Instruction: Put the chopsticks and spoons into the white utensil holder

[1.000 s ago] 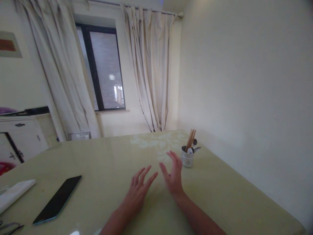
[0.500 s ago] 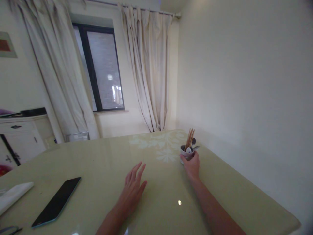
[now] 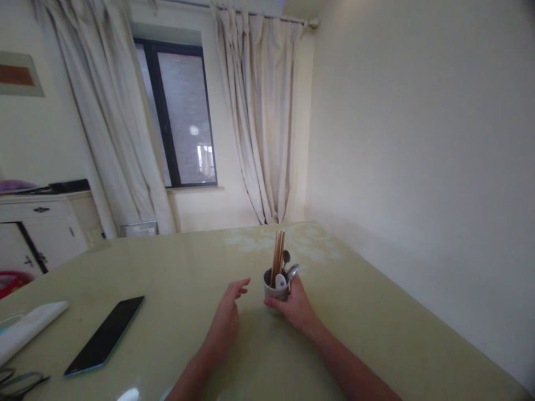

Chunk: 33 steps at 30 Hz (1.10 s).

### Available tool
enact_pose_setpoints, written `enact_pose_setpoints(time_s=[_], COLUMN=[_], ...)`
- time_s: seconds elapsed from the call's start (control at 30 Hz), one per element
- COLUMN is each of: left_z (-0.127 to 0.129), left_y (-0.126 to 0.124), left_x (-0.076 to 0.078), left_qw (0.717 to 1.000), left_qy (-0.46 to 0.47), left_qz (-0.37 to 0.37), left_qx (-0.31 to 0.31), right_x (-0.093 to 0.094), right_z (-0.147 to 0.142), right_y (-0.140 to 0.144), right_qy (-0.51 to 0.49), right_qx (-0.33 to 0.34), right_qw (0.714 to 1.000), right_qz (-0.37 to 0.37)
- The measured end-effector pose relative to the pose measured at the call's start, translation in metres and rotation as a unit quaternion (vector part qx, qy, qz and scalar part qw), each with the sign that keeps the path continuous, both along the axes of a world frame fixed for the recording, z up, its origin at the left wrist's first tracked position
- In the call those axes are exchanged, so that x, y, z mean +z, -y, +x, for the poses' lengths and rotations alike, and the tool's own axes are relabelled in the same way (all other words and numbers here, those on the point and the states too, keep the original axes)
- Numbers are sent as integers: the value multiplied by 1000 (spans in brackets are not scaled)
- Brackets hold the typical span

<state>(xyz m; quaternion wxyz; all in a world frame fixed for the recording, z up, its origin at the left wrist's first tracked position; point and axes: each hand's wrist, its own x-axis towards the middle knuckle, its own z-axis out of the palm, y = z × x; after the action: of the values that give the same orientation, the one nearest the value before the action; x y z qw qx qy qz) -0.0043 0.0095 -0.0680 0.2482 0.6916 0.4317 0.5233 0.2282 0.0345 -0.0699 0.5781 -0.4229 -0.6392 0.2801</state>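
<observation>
My right hand (image 3: pixel 295 308) is wrapped round a light grey utensil cup (image 3: pixel 273 292), thumb across its front and fingers behind its right side. Wooden chopsticks (image 3: pixel 277 259) stand upright in the cup, along with a white spoon (image 3: pixel 280 281), a dark-looking spoon (image 3: pixel 286 257) and a shiny metal spoon (image 3: pixel 293 271) leaning right. To the left of the cup, my left hand (image 3: pixel 230 306) is open and holds nothing, its fingers pointing towards the cup with a gap between. Whether the cup's base touches the table cannot be made out behind my right hand.
A dark tablet (image 3: pixel 105 335) lies on the pale green glossy table (image 3: pixel 175 284) at the left. Beyond it are a white flat object (image 3: pixel 31 328) and dark cables (image 3: pixel 23 381). A wall (image 3: pixel 422 184) runs along the table's right side.
My right hand has brought the cup of utensils from the far right towards the middle and nearer to me. My left hand has turned inward, its fingers drawn closer together.
</observation>
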Motion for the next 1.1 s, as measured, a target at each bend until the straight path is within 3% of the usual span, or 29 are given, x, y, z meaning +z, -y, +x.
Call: enact_pose_setpoints(time_s=[0.13,0.27,0.37,0.47,0.6,0.7,0.9,1.1], left_z=[5,11,14,9,-2,-8,-18,-25], left_y=[3,8,1,-13,-25,-27,-23,-13], left_x=[20,48,71,95,126,139,148,165], left_qw=[990,983,988,989,955,929,936,960], left_qy=[127,154,113,12,-60,-81,-168,-183], left_qz=[-63,-103,-103,-111,-178,-234,-210,-160], left_qx=[17,-7,-39,-92,-230,-275,-229,-141], right_x=[12,20,20,16,12,16,33,28], right_z=[-25,-38,-43,-44,-43,-40,-26,-8], right_y=[26,42,47,47,45,46,43,32], right_qy=[27,56,71,76,74,117,243,179], right_qx=[97,177,185,186,188,197,204,171], right_qw=[995,983,980,980,979,973,942,958], right_qz=[-11,7,2,1,5,29,111,143])
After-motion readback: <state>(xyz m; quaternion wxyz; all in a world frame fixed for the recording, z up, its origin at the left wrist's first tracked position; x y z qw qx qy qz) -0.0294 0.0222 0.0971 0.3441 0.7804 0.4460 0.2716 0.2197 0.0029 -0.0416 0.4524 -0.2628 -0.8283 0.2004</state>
